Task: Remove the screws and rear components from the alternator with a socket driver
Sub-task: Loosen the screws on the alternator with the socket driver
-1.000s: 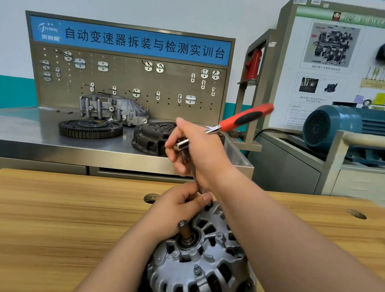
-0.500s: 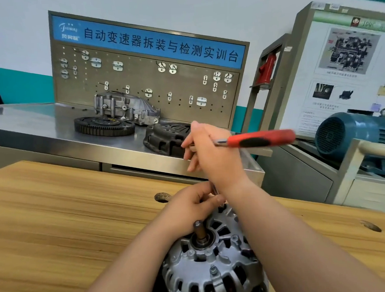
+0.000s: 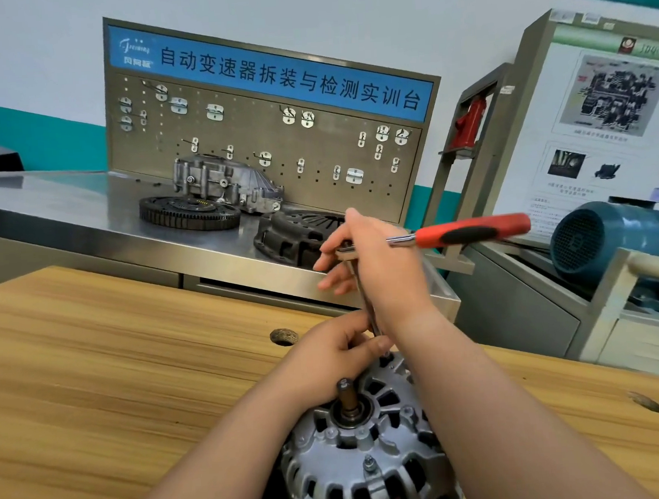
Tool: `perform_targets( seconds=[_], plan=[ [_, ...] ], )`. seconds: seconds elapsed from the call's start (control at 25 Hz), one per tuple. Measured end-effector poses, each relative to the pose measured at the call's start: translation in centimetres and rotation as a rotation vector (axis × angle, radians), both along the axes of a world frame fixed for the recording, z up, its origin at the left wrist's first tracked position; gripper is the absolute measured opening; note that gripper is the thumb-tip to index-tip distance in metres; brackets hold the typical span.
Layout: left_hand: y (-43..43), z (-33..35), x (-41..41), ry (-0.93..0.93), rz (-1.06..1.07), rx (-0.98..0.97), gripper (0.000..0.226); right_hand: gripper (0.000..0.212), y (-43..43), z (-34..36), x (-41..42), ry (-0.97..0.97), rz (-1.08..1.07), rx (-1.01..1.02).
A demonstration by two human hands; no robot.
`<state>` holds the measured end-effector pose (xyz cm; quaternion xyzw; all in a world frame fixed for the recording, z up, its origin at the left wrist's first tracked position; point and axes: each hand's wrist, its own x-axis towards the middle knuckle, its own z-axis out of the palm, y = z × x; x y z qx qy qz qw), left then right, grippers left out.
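A silver alternator [image 3: 363, 451] lies on the wooden bench [image 3: 107, 363] at the bottom centre, its shaft [image 3: 346, 396] pointing up. My left hand [image 3: 332, 357] grips the far edge of the alternator, fingers curled round the lower end of the driver's extension bar [image 3: 366, 301]. My right hand [image 3: 375, 262] holds the head of the socket driver, whose red and black handle [image 3: 473, 232] sticks out level to the right. The socket's tip is hidden behind my left hand's fingers.
Behind the bench stands a steel worktop [image 3: 67, 211] with a toothed flywheel [image 3: 188, 212], a grey housing [image 3: 219, 182], a black clutch cover [image 3: 300, 235] and a pegboard [image 3: 267, 137]. A blue motor [image 3: 609, 240] sits at the right. The bench has round holes [image 3: 284, 336].
The driver's handle has swung clockwise, from pointing up and right to level. The camera view has drifted left, shifting everything right in the frame. My left hand stays on the alternator.
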<state>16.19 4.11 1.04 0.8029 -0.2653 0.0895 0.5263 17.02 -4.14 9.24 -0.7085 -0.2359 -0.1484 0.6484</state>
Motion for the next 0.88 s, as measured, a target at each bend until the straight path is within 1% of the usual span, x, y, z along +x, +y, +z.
perform_targets(
  seconds=[0.04,0.08,0.12,0.16,0.2,0.24,0.32,0.36,0.4,0.44,0.52,0.56,0.6,0.64,0.72,0.76,0.8,0.88],
  plan=[
    [0.0,-0.1,0.0,0.009,-0.009,-0.005,0.010,0.056,-0.1,0.4,-0.2,0.181,0.150,0.086],
    [0.1,-0.2,0.0,0.017,-0.011,-0.006,0.012,0.059,-0.2,0.8,-0.3,0.317,0.233,0.119],
    [0.1,-0.2,0.0,0.019,-0.011,-0.007,0.017,0.059,-0.3,1.0,-0.2,0.377,0.259,0.123],
    [0.0,-0.1,0.0,0.013,-0.012,-0.012,0.018,0.057,-0.2,0.9,-0.1,0.361,0.240,0.111],
    [0.0,0.0,0.0,0.017,-0.018,-0.015,0.012,0.053,0.0,0.6,-0.2,0.253,0.167,0.067],
    [-0.1,0.1,-0.1,0.024,-0.025,-0.020,0.012,0.049,0.1,0.0,-0.3,0.058,0.042,-0.038],
    [0.0,0.3,-0.1,0.019,-0.001,-0.031,0.036,0.044,0.1,-0.9,-0.4,-0.393,-0.281,-0.380],
    [0.0,0.2,-0.1,0.019,0.006,-0.026,0.041,0.044,0.1,-1.2,-0.4,-0.500,-0.365,-0.475],
    [0.0,0.1,-0.1,0.016,0.009,-0.021,0.040,0.044,0.1,-1.2,-0.6,-0.480,-0.352,-0.469],
    [0.0,0.1,-0.1,0.014,0.002,-0.026,0.033,0.043,0.1,-0.8,-0.6,-0.336,-0.255,-0.353],
    [0.0,-0.1,0.0,0.021,-0.012,-0.010,0.013,0.047,-0.1,0.1,-0.8,0.091,0.078,-0.028],
    [0.1,-0.3,0.1,0.023,-0.011,-0.002,0.023,0.052,-0.2,0.6,-1.0,0.261,0.203,0.054],
    [0.1,-0.4,0.2,0.026,-0.007,0.007,0.031,0.056,-0.3,0.7,-1.0,0.345,0.252,0.069],
    [0.1,-0.4,0.2,0.027,-0.016,0.005,0.033,0.058,-0.3,0.6,-0.9,0.353,0.251,0.055],
    [0.2,-0.3,0.3,0.025,-0.052,-0.009,0.020,0.050,-0.1,0.2,-0.9,0.217,0.144,0.002],
    [0.2,-0.2,0.4,0.025,-0.054,-0.020,0.018,0.043,-0.1,0.0,-0.9,0.121,0.086,-0.029],
    [0.3,-0.2,0.4,0.019,-0.047,-0.024,0.020,0.035,-0.2,-0.3,-1.0,0.042,0.049,-0.072],
    [0.1,-0.2,0.5,0.015,-0.023,-0.013,0.022,0.017,-0.6,-0.5,-1.4,-0.049,0.030,-0.186]
  ],
)
